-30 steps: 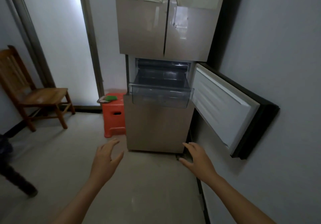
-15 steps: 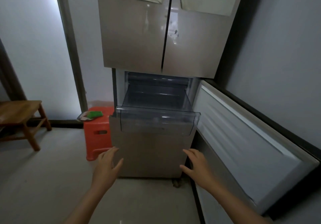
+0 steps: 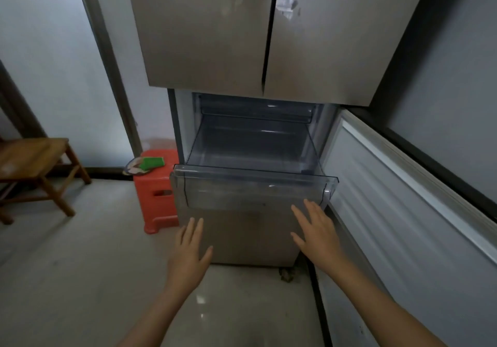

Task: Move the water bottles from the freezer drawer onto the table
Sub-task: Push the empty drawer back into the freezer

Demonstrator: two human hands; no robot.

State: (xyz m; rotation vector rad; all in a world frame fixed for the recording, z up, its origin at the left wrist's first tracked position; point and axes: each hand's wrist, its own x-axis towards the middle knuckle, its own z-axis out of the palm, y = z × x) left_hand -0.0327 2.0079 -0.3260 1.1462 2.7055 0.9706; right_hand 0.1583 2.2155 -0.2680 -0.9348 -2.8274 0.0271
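The clear plastic freezer drawer is pulled out of the fridge's middle compartment, and I see no bottles inside it. My left hand is stretched out below the drawer's left front corner, fingers apart, holding nothing. My right hand is spread just under the drawer's right front edge, also holding nothing. Neither hand touches the drawer. No water bottle and no table appear in this view.
The freezer door stands swung open on the right, along the grey wall. A red plastic stool carrying a green object stands left of the fridge. A wooden chair is at the far left. The upper fridge doors are closed.
The view has come much closer to the fridge. Both hands have risen towards the drawer's front, and the right hand is now just below its edge.
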